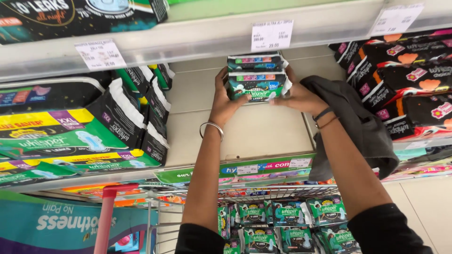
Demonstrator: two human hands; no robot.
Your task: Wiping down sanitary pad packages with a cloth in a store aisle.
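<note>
Both hands hold a stack of two dark green packets [256, 76] up inside the bare middle of the shelf [263, 124]: the left hand [225, 96] clasps its left end, the right hand [297, 95] its right. A wire cart [263, 195] of similar packets stands below.

Two stacked dark-green packs [256, 76] mid-shelf, white price tags [272, 35] above, more green packs [287, 214] in cart below.

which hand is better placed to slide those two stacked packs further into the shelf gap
Neither clearly: the left hand and right hand clamp opposite ends of the two stacked packs. Left, marginally, since a dark cloth hangs off the right forearm.
</note>
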